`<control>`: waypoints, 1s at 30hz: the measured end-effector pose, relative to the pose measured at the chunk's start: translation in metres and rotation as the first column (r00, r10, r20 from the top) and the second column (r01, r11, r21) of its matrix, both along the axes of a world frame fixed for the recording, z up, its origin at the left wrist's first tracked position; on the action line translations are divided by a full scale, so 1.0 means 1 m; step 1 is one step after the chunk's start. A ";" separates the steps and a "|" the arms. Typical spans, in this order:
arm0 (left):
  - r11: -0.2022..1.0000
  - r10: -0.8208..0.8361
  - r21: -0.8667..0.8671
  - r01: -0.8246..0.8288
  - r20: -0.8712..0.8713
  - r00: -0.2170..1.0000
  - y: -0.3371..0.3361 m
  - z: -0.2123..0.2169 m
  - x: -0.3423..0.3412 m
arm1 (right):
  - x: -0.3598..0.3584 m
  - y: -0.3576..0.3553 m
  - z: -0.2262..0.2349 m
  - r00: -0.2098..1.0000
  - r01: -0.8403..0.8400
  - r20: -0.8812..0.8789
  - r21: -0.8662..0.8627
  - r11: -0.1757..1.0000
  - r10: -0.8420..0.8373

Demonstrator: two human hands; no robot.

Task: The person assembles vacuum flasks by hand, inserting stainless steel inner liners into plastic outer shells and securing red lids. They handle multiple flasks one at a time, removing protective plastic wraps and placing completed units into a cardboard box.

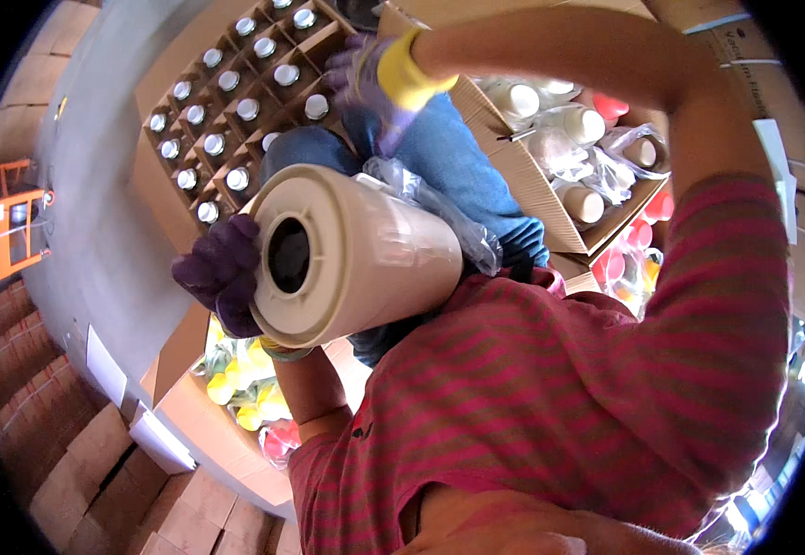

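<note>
Bent at the knuckles, the left hand (222, 273), in a purple glove, sits against the rim of a cream-coloured container (393, 250). Part of the hand and its wrist passes out of sight behind the rim, so I cannot tell whether it grips the container or only steadies it. Purple too, with a yellow cuff (409, 74), the right hand (374, 83) reaches over the edge of a divided carton (324, 44). Its thumb stands apart from the fingers, but the fingertips are blurred and partly lost among the dividers; whether they hold anything, I cannot tell.

The container lies on its side over the person's lap, between the left hand and the striped shirt (513, 398). Its round end, with a dark opening (288, 255), faces left and somewhat up toward the camera; the inside is too dark to make out. The long axis runs nearly level from left to right, the far end pointing toward the shirt and largely turned out of view. Crumpled clear plastic (458, 222) lies on the jeans (462, 153) just beyond the container, partly hidden by it.

White-capped bottles (248, 109) stand in the divided carton, mostly only their tops showing. The carton's upper edge is cut off. To the right, film blurs the shapes of wrapped bottles (583, 125) in another carton (522, 180).
</note>
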State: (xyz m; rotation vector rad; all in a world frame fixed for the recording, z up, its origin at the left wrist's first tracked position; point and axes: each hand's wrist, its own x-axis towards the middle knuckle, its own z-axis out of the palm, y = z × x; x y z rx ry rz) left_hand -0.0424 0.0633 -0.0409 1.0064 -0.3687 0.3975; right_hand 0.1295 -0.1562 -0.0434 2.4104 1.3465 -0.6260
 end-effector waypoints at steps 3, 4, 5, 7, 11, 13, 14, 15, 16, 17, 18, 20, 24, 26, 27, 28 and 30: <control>1.000 0.015 -0.018 -0.016 -0.023 1.000 0.011 -0.010 0.004 | -0.033 0.021 -0.013 0.980 -0.186 0.030 -0.210 0.960 0.197; 1.000 0.008 -0.029 -0.009 -0.033 0.999 0.011 -0.016 0.007 | -0.045 0.025 -0.018 0.958 -0.284 -0.042 -0.311 0.907 0.285; 0.999 0.000 -0.036 -0.002 -0.043 0.999 0.012 -0.021 0.011 | -0.050 0.028 -0.026 0.924 -0.381 -0.124 -0.397 0.835 0.363; 0.999 -0.004 -0.040 0.002 -0.055 0.998 0.013 -0.027 0.016 | -0.044 0.013 -0.043 0.932 -0.344 0.057 -0.162 0.925 0.357; 0.998 -0.021 -0.062 0.016 -0.073 0.997 0.020 -0.045 0.026 | 0.011 0.002 -0.068 0.970 -0.244 0.112 0.416 0.876 0.217; 0.994 -0.080 -0.086 0.074 -0.078 0.994 0.023 -0.054 0.038 | 0.074 -0.006 -0.055 0.997 0.036 0.029 0.676 0.736 -0.076; 0.985 -0.144 -0.105 0.137 -0.065 0.987 0.020 -0.057 0.050 | 0.112 -0.017 -0.037 0.967 0.182 -0.010 0.725 0.664 -0.254; 0.979 -0.181 -0.107 0.173 -0.066 0.981 0.021 -0.062 0.057 | 0.142 -0.006 0.015 0.874 0.236 0.135 0.722 0.650 -0.467; 0.967 -0.240 -0.107 0.233 -0.061 0.969 0.011 -0.066 0.071 | 0.163 -0.013 0.020 0.843 0.359 -0.085 0.824 0.438 -0.531; 0.960 -0.274 -0.079 0.268 -0.078 0.958 -0.001 -0.062 0.081 | 0.186 -0.020 0.023 0.791 0.473 -0.310 0.857 0.205 -0.528; 0.983 -0.169 0.048 0.177 -0.142 0.975 -0.026 -0.044 0.090 | 0.207 -0.030 0.017 0.806 0.479 -0.380 0.869 0.123 -0.453; 0.968 -0.115 0.194 0.162 -0.233 0.966 -0.037 -0.022 0.112 | 0.217 -0.035 0.009 0.714 0.694 -0.699 0.715 -0.086 -0.049; 0.577 0.601 0.533 -0.619 0.236 0.764 -0.016 -0.001 0.144 | 0.181 -0.005 0.014 0.770 0.634 -0.637 0.758 -0.155 0.033; 0.023 0.587 0.640 -0.768 0.613 0.528 0.000 0.011 0.174 | 0.182 -0.008 -0.009 0.822 0.570 -0.554 0.805 -0.163 0.136; -0.125 0.549 0.724 -0.678 0.620 0.560 0.009 0.013 0.179 | 0.157 -0.002 0.001 0.618 0.773 -0.716 0.629 -0.083 0.324; -0.238 0.496 0.775 -0.585 0.615 0.613 0.008 0.013 0.196 | 0.162 -0.018 -0.014 0.666 0.744 -0.713 0.657 -0.121 0.221; 0.116 0.508 0.905 -0.410 0.301 0.807 0.027 -0.016 0.213 | 0.153 -0.021 -0.024 0.432 0.901 -0.776 0.348 -0.259 0.459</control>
